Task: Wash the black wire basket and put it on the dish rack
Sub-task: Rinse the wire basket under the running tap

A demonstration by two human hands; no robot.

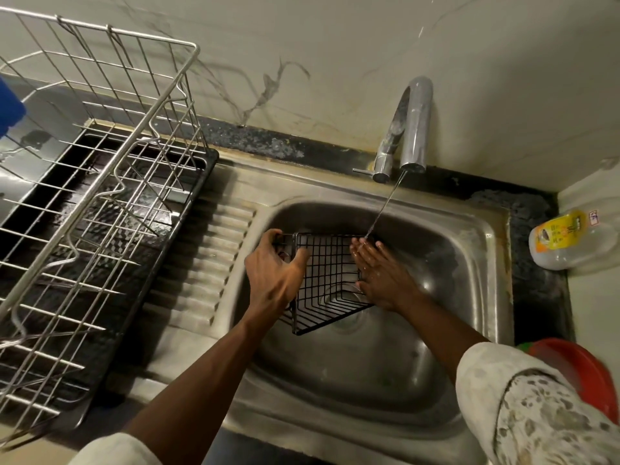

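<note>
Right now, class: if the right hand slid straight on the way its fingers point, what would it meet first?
The right hand points up and left along the black wire basket, so it would probably meet the water stream first, then the sink back wall; depth is unclear.

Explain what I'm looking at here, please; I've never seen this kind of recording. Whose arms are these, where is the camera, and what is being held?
There is no machine: a person wears one wide-angle camera on the head, looking forward and down, so the arms reach in from the bottom edge. This single picture shows a stainless steel sink set in a dark counter. The left hand grips the left end of a black wire basket, holding it over the basin. The right hand lies flat and open against the basket's right side, where a thin stream from the curved chrome tap lands on its fingers. To the left stands a silver wire dish rack on a black tray. On the right are a clear plastic bottle with a yellow label and a red plastic bowl.
</note>
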